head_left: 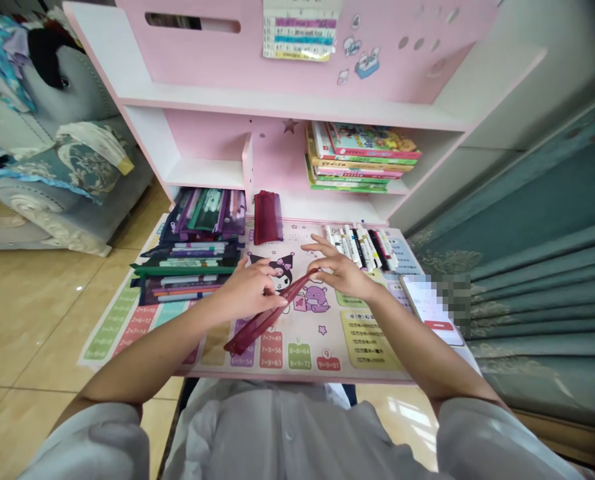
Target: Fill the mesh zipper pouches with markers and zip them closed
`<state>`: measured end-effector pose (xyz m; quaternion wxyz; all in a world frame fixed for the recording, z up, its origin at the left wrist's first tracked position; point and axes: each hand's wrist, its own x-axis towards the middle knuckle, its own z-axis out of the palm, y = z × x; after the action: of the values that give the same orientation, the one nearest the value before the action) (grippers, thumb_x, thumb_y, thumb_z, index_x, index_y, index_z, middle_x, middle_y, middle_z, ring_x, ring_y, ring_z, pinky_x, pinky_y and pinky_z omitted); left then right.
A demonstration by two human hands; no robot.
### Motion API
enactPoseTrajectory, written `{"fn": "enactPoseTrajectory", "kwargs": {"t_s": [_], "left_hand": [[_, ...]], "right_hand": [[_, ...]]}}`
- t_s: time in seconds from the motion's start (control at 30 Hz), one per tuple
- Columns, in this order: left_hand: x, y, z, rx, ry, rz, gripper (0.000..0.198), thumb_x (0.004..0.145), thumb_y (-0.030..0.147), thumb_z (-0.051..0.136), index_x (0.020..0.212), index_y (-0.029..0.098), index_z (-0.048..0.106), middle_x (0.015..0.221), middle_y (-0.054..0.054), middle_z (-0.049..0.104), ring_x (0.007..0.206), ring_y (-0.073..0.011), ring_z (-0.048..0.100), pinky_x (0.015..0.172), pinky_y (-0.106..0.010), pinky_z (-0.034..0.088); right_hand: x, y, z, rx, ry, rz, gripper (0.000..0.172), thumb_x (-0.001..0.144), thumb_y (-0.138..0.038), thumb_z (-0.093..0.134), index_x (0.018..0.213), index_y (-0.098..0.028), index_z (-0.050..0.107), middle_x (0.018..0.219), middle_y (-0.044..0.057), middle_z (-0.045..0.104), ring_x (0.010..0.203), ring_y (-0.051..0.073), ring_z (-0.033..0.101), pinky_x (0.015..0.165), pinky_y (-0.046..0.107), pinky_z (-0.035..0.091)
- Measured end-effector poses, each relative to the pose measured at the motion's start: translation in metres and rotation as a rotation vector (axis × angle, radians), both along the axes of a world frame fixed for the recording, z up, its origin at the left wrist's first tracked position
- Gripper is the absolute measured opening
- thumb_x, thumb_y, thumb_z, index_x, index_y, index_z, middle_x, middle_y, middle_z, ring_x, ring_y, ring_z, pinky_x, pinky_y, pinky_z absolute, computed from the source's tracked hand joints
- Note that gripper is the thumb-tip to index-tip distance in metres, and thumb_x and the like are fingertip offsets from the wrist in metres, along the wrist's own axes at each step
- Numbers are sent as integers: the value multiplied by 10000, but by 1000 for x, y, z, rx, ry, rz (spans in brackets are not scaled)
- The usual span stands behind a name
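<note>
A dark red mesh zipper pouch (260,325) slants across the middle of the desk mat, its near end toward my left forearm. My left hand (245,288) grips it around the middle, the thumb lying along its edge and the other fingers curled. At its far end my right hand (345,272) pinches a corner between thumb and forefinger, with the remaining fingers spread. Whether the pouch holds anything cannot be made out. Just beyond my right hand lies a row of white and dark marker pens (362,247).
Filled mesh pouches of pens (192,267) are piled at the left. More red pouches (267,217) lie at the back. A stack of books (360,157) occupies the shelf. A phone (430,310) rests at the right edge, beside a curtain (542,267).
</note>
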<state>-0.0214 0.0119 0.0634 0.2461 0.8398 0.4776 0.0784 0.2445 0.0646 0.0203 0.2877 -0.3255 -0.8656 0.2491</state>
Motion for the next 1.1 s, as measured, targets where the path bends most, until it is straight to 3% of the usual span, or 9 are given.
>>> {"fn": "enactPoseTrajectory", "kwargs": {"t_s": [0.2,0.3,0.4,0.5,0.6,0.77,0.87,0.97,1.1], "left_hand": [[2,-1,-9,-32,-81,101,246,867,317,596,675,245,730,1345,-39,655,1415,-301,444,1192,-588,287],[8,0,-17,23,-126,261,247,891,315,576,717,228,729,1327,-67,660,1405,-297,455,1175,-569,333],[16,0,-25,112,-108,390,279,925,306,537,725,210,707,1359,-80,636,1444,-316,390,1156,-654,286],[21,0,-33,169,-118,447,288,936,304,517,741,203,703,1386,-86,616,1452,-322,369,1142,-675,276],[22,-1,-39,183,-125,466,281,931,303,524,734,202,698,1382,-88,618,1449,-316,375,1143,-668,275],[16,-1,-43,157,-111,473,322,928,307,512,673,196,673,1387,-94,611,1443,-323,382,1137,-684,275],[13,0,-45,148,-96,473,345,927,307,501,643,188,658,1396,-98,603,1450,-336,370,1138,-699,263],[13,0,-49,145,-86,470,342,931,318,505,654,187,657,1396,-106,601,1452,-334,369,1140,-697,265],[14,0,-53,157,-93,471,343,939,347,507,676,194,665,1391,-105,608,1457,-333,360,1138,-698,269]], "right_hand": [[-16,24,-13,-37,79,-67,275,868,-529,648,896,-281,766,1386,78,609,1478,306,349,1190,558,330],[-30,23,-22,30,223,-320,332,832,-543,685,1014,-271,741,1354,108,622,1422,303,432,1198,562,307],[-45,5,-24,36,273,-516,321,836,-553,669,887,-241,724,1330,133,628,1405,327,442,1183,593,305],[-59,-21,-24,-10,193,-463,352,797,-564,704,707,-225,673,1349,147,612,1433,366,393,1155,624,325],[-68,-39,-28,-26,84,-388,327,708,-510,797,658,-224,647,1360,134,601,1444,394,365,1134,637,345],[-63,-39,-38,-9,-12,-427,187,722,-260,745,599,-218,610,1319,115,630,1428,401,382,1091,675,361],[-56,-35,-41,-26,-59,-466,171,713,-196,710,582,-209,600,1306,129,639,1415,419,394,1066,689,373],[-54,-36,-42,-47,-88,-456,177,711,-218,731,590,-209,602,1301,136,645,1410,429,403,1062,681,389],[-53,-34,-36,-21,-66,-443,299,755,-452,759,608,-224,635,1297,136,657,1400,423,422,1071,667,398]]}}
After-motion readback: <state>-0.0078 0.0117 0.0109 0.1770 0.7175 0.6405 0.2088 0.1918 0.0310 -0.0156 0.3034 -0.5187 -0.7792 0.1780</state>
